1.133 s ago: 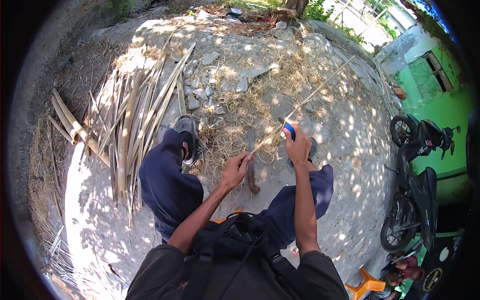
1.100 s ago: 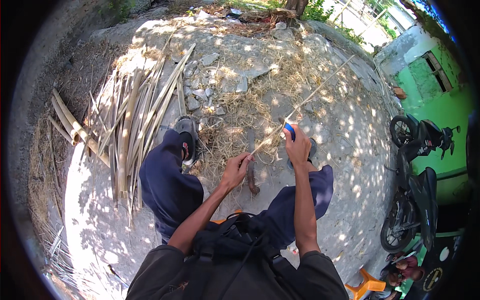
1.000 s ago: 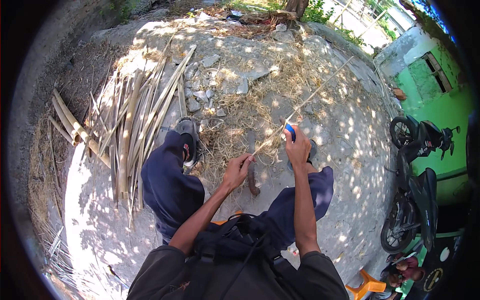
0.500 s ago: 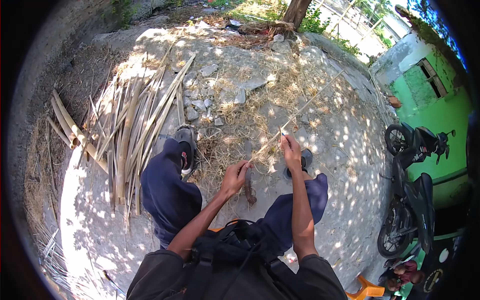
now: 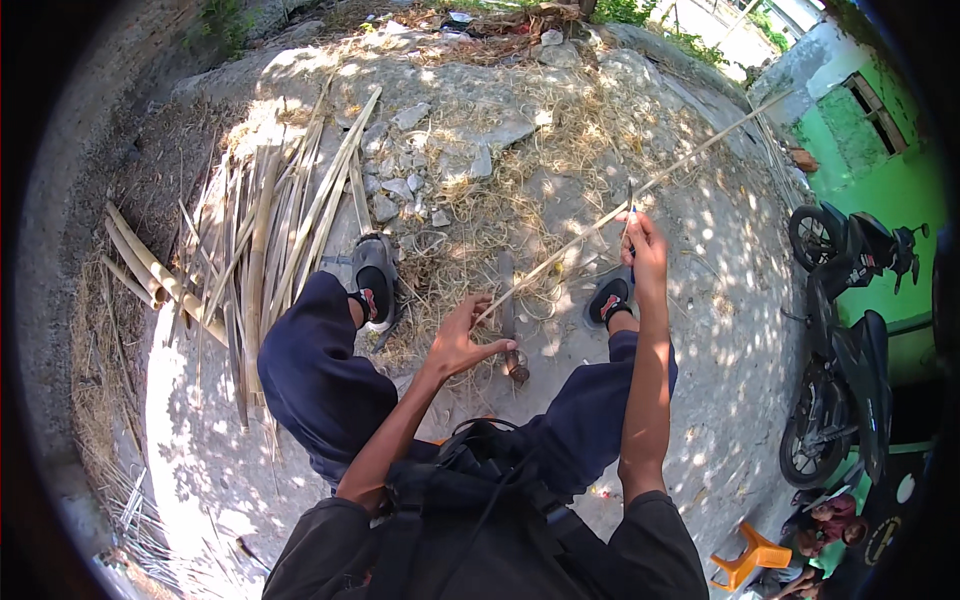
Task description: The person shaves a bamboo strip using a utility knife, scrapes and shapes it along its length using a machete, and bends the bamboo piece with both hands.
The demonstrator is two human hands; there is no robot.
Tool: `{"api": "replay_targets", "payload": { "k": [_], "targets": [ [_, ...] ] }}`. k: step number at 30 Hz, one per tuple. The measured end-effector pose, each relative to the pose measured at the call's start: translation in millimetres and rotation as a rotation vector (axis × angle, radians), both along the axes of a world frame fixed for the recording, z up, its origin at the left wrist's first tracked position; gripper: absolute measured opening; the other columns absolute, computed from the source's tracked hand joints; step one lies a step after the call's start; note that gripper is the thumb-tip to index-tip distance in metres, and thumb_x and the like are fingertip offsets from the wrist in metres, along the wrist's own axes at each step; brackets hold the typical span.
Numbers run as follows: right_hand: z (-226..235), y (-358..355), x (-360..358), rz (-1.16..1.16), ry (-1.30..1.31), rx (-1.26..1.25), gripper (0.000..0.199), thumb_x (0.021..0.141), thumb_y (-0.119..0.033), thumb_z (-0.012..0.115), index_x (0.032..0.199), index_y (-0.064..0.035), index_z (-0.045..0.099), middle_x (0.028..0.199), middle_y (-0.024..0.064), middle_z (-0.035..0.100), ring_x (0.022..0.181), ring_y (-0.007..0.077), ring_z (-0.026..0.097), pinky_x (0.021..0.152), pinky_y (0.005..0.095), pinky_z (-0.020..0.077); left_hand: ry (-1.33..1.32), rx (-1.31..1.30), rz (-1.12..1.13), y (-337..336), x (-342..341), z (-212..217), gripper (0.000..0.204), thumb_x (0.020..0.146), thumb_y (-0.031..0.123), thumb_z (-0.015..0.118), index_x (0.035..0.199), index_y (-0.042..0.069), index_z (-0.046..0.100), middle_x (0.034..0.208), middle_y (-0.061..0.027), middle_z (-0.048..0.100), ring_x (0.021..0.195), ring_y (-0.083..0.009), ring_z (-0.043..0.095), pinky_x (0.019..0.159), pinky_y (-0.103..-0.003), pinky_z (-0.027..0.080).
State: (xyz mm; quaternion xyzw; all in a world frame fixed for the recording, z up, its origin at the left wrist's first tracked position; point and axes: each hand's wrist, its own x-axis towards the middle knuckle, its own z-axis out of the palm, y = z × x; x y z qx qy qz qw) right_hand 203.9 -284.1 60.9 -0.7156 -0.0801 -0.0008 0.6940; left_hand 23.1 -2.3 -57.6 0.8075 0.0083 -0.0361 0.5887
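Note:
A long thin bamboo strip [image 5: 560, 255] slants from my left hand up to the far right. My left hand [image 5: 458, 345] is spread, thumb stretched away from the fingers. The strip's near end lies against those fingers, not clasped by the thumb. My right hand [image 5: 646, 250] is closed round a small knife [image 5: 631, 195] with a bluish handle, its dark blade pointing up beside the strip. Whether these fingers also pinch the strip, I cannot tell. Between my feet a machete-like blade [image 5: 507, 290] with a brown handle lies on the ground, just beyond my left thumb.
Split bamboo strips [image 5: 325, 215] lie heaped at left, beside thicker bamboo poles [image 5: 160, 275]. Pale shavings [image 5: 550, 170] and stone pieces [image 5: 398, 187] cover the ground ahead. Motorbikes [image 5: 840, 390] stand at right by a green wall [image 5: 860, 200]. People sit near an orange chair [image 5: 750, 557].
My right hand has moved up and right with the knife, along the strip. My left thumb has spread away from its fingers. The strip's far end reaches further right.

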Motion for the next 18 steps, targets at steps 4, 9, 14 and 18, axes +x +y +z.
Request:
{"api": "replay_targets", "payload": {
  "k": [4,9,14,18],
  "targets": [
    [28,-9,13,-0.066,0.041,-0.019,0.037,0.108,-0.033,0.058,0.117,0.0015,0.068,0.074,-0.0055,0.047,0.055,0.0033,0.040,0.049,0.0218,0.0303,0.111,0.047,-0.057,6,5,2,0.064,0.093,0.043,0.075,0.137,0.002,0.055,0.074,-0.0078,0.059,0.068,-0.0230,0.056,0.066,-0.040,0.046],
    [20,-24,34,-0.021,-0.006,-0.060,0.033,0.107,-0.027,0.060,0.124,0.0012,0.064,0.076,-0.0048,0.050,0.057,0.0037,0.043,0.050,0.0219,0.0334,-0.041,-0.142,0.053,-6,17,-2,0.051,0.110,0.040,0.048,0.085,-0.001,0.067,0.060,-0.0077,0.043,0.058,-0.0146,0.044,0.058,-0.035,0.037],
    [-28,8,17,-0.139,0.090,0.129,0.035,0.106,-0.020,0.060,0.133,0.0011,0.060,0.076,-0.0048,0.051,0.059,0.0042,0.045,0.053,0.0217,0.0366,-0.061,0.059,0.104,-3,53,11,0.051,0.110,0.038,0.049,0.082,-0.001,0.067,0.053,-0.0049,0.041,0.051,-0.0144,0.039,0.053,-0.036,0.034],
    [-88,51,-13,-0.171,0.142,0.096,0.028,0.104,-0.020,0.061,0.126,-0.0023,0.065,0.077,-0.0018,0.055,0.063,0.0053,0.050,0.056,0.0240,0.0399,-0.211,0.138,0.196,13,84,31,0.050,0.110,0.038,0.049,0.084,-0.001,0.068,0.056,-0.0067,0.045,0.053,-0.0141,0.041,0.054,-0.036,0.036]
  ]
}}
